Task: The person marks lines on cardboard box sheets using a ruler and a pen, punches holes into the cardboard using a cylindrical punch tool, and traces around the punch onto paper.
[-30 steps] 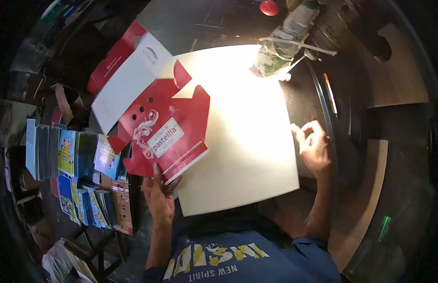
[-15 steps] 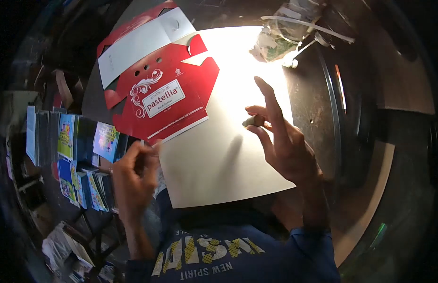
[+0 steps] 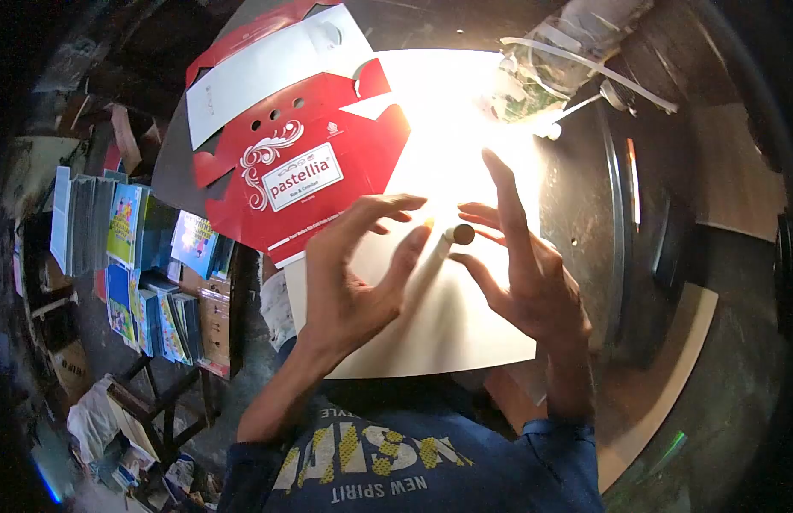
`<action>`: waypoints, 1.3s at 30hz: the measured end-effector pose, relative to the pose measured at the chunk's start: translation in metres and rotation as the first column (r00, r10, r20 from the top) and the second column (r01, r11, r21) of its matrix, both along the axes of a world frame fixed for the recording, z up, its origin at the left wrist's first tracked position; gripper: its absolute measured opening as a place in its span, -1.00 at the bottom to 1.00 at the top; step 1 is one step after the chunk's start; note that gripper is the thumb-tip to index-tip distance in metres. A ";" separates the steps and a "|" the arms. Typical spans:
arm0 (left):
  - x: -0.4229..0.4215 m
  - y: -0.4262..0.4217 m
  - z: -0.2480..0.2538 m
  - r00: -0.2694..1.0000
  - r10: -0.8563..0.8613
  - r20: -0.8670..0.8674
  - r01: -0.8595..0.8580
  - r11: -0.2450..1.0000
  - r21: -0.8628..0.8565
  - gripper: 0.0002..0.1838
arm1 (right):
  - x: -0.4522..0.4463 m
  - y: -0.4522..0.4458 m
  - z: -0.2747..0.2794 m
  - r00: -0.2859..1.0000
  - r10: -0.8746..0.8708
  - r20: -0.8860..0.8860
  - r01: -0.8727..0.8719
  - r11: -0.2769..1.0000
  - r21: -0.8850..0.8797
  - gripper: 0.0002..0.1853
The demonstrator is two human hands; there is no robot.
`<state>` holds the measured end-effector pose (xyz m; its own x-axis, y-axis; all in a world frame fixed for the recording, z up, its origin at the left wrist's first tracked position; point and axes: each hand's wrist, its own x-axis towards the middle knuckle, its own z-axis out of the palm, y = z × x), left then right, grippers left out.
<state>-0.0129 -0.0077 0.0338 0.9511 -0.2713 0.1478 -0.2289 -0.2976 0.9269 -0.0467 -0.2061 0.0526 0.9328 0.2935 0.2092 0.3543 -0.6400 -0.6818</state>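
Note:
A small pale cylinder (image 3: 461, 234) with a round, olive-brown end shows between my two hands, over the large cream-white sheet (image 3: 431, 342). Whether it stands on the sheet or is off it, I cannot tell. My right hand (image 3: 533, 274) is beside it, fingers spread, thumb and fingertips near but apparently not closed on it. On the other side my left hand (image 3: 358, 269) curves in a wide C, thumb and fingers apart and nothing between them. A red flattened pastellia box (image 3: 320, 218) lies on the sheet's upper left, its white flap (image 3: 281, 73) folded out.
A bright glare covers the sheet's top, close to a plastic bag (image 3: 542, 77) with pale strips. Stacks of colourful booklets (image 3: 127, 231) stand at the left. A curved brown board edge (image 3: 670, 376) runs along the right, and a pen-like orange stick (image 3: 633, 175) lies nearby.
My left hand has moved right and up from the box's lower corner to over the sheet. My right hand's thumb and fingers have parted from the pale cylinder. The view has shifted slightly.

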 end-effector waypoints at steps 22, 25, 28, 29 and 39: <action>0.048 0.075 -0.043 0.969 0.011 0.247 -0.190 0.673 0.715 -0.15 | -0.047 -0.192 -0.013 0.649 -0.760 0.027 0.749 0.645 0.149 -0.80; 0.031 0.070 -0.040 0.979 -0.032 0.201 -0.131 0.657 0.743 -0.15 | -0.060 -0.120 0.009 0.797 -0.470 -0.379 0.604 0.613 0.509 -0.41; 0.008 0.064 -0.025 0.994 -0.051 0.096 -0.046 0.598 0.800 -0.13 | -0.055 -0.054 0.003 0.826 -0.164 -0.539 0.506 0.638 0.581 -0.43; -0.001 0.063 -0.022 0.994 -0.057 0.093 -0.041 0.597 0.801 -0.13 | -0.054 -0.032 0.002 0.780 -0.116 -0.615 0.528 0.650 0.547 -0.49; -0.013 0.100 -0.021 0.980 0.092 0.177 -0.191 0.679 0.709 -0.11 | -0.012 0.026 -0.024 0.915 -0.400 -0.051 0.403 0.914 0.055 -0.56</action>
